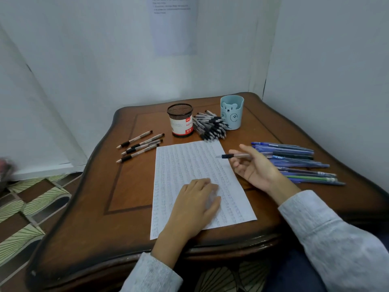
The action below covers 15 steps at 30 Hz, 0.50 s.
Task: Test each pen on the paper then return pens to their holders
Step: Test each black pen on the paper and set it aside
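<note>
Wooden worktop (134, 186) bears the paper (189, 161); my left hand (195, 205) presses it flat, fingers (207, 182) straight, against sliding, while my right hand (252, 167) pinches a pen (225, 156) for testing.

Single head view, wide-angle, facing forward-down, close over table (130, 186).

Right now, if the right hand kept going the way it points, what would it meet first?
Probably the pile of black-grip pens past the paper; the right hand may be raised, depth unclear.
</note>
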Available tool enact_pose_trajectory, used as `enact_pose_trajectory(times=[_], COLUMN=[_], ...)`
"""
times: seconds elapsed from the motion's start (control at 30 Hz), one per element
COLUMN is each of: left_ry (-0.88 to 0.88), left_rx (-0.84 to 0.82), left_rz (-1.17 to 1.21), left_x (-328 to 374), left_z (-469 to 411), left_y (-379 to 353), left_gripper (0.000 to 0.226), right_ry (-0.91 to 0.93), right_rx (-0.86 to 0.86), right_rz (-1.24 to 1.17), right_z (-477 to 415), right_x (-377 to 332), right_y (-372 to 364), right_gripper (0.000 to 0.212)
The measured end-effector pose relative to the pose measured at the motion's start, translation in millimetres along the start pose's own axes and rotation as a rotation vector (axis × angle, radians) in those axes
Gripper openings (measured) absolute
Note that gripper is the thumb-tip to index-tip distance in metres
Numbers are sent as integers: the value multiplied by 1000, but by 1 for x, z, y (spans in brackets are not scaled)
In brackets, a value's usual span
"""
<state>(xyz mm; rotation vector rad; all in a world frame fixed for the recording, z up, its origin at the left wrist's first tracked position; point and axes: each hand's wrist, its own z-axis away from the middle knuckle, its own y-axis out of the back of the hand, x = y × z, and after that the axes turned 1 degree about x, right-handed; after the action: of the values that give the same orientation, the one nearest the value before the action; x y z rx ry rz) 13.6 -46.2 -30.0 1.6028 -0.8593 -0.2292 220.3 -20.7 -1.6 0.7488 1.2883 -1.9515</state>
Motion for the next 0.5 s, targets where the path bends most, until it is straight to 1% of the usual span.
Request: enact_pose_trajectory(times=[0.03, 0.1, 0.17, 0.23, 0.33, 0.4, 0.47, 0.5], left_ry=[-2, -6, -6, -10, -25, -30, -27, -26], left_rx=[-8, -4, 8, 15, 17, 11, 19, 23], left_rz=[4, 11, 11, -2, -23, -40, -39, -35], left_x=[2, 3, 4, 4, 3, 3, 3, 2], left_z=[0, -1, 0, -1, 0, 1, 1, 0], left_y=[-2, -4, -6, -7, -9, -10, -10, -11], left_gripper=[66, 69, 71, 70, 66, 65, 63, 62], right_ry=[63, 203, 324, 384, 441, 514, 599, 638], right_rx=[27, 100, 146, 152, 95, 112, 184, 210], right_rz=[81, 295, 457, 484, 491, 637, 792, 829], right_z=[2, 4, 8, 11, 14, 15, 18, 18], right_x=[2, 9, 16, 22, 27, 30, 33, 33], right_y=[0, 1, -1, -1, 1, 1, 0, -1], right_gripper=[20, 33, 34, 34, 29, 30, 36, 40])
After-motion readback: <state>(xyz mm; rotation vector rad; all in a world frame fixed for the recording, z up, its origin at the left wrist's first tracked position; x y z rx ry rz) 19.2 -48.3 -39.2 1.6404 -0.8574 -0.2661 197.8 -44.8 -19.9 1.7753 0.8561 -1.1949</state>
